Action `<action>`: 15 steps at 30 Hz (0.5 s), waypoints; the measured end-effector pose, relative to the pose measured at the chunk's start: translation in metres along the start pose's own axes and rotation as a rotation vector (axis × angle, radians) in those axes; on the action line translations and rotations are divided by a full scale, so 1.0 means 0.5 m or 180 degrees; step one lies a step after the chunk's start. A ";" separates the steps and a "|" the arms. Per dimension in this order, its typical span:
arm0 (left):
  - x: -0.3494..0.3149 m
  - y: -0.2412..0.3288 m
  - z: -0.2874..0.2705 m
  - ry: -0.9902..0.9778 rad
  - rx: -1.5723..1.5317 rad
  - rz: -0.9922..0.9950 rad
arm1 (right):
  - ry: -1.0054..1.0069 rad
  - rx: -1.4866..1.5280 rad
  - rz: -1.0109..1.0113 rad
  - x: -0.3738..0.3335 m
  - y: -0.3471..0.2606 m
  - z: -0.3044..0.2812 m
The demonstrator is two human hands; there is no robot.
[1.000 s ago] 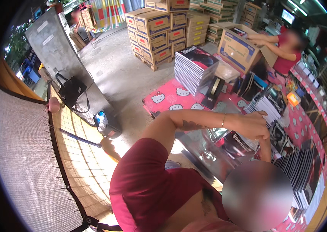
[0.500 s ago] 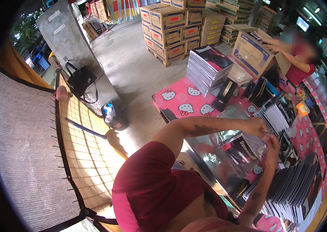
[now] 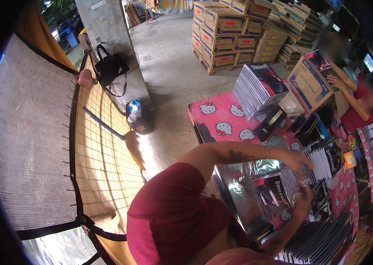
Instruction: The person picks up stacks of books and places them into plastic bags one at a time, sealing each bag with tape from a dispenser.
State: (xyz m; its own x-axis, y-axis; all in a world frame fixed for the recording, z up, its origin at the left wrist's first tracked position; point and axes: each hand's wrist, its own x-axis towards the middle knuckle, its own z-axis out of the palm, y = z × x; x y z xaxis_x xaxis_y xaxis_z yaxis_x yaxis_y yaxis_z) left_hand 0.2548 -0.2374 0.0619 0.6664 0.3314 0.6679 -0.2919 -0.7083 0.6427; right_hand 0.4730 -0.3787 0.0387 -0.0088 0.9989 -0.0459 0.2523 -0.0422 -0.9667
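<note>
Nearest the camera, a red-sleeved shoulder fills the lower middle; beside it a fanned row of dark, glossy booklets [image 3: 323,243] runs to the lower right, cut off by the rim; the right hand [image 3: 303,198] rises from below and pinches the edge of a clear, shiny plastic sleeve [image 3: 257,194] that lies on the pink cartoon-cat tablecloth [image 3: 221,117], a dark booklet with pale lettering [image 3: 274,194] showing inside it, though glare hides how far in it sits; the left hand [image 3: 299,160] reaches across, fingers spread and bent over the sleeve's far edge, and whether it grips or only presses I cannot tell; just past it stands an upright batch of dark booklets [image 3: 325,161]; farther on, a tall stack of grey-edged booklets [image 3: 257,88]; beyond, another person's hands work at an open brown cardboard carton [image 3: 310,84]; stacked brown cartons on a pallet [image 3: 226,33] stand farthest.
</note>
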 end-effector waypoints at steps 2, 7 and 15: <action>-0.059 -0.090 0.000 -0.1098 -0.0141 -0.0459 | 0.0076 0.0093 -0.0433 -0.024 -0.015 -0.009; -0.092 0.051 -0.008 -0.1063 -0.0044 -0.0124 | -0.0379 -0.0082 -0.0653 -0.124 -0.053 0.035; -0.147 0.099 0.012 -0.0925 0.1919 0.0466 | 0.0948 -0.2187 -0.1472 -0.134 -0.070 0.126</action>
State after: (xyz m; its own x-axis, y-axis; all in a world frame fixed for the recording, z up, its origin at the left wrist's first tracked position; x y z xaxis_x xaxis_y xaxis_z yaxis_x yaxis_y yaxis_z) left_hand 0.1953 -0.3004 0.0424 0.8309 0.0847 0.5499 -0.0162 -0.9842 0.1761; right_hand 0.4036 -0.4454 0.0599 -0.0255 0.8807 0.4730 0.8131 0.2935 -0.5026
